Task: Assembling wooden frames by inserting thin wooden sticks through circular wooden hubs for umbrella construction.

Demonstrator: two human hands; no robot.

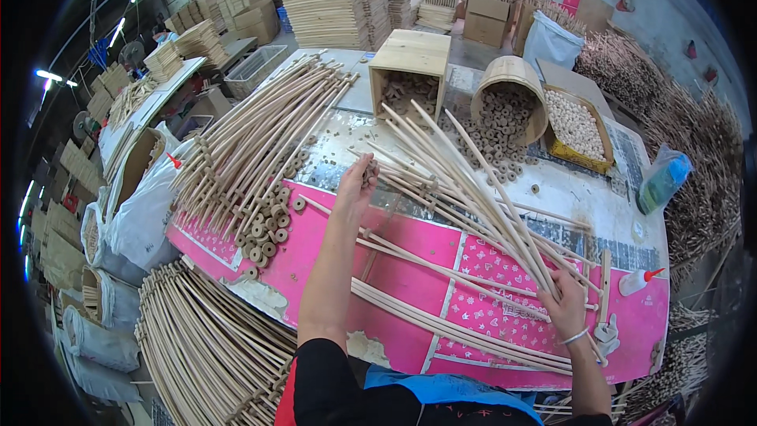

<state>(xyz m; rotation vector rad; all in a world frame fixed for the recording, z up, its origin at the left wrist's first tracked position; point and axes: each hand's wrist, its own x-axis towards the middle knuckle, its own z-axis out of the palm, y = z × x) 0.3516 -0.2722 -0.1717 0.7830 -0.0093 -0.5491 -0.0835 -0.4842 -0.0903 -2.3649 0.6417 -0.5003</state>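
My right hand (564,304) is closed around the near ends of several long pale wooden rods (505,225), which slant up and away to the left over the table. Toward the middle my left hand (356,181) is raised, its fingers curled around what look like small brown wooden rings (370,173), partly hidden by the fingers. More rods (465,339) lie across the pink table covering under my arms. Left of my left hand, loose brown rings (264,229) lie heaped beside a large bundle of rods (252,130), several with rings fitted on them.
A wooden box (410,51) and a tipped wooden bucket (512,75) spill brown rings at the back. Beside them stands a yellow tray (579,130) of pale beads. A red-tipped glue bottle (637,282) and a green bottle (662,181) stand right. Rods (205,347) are stacked at lower left.
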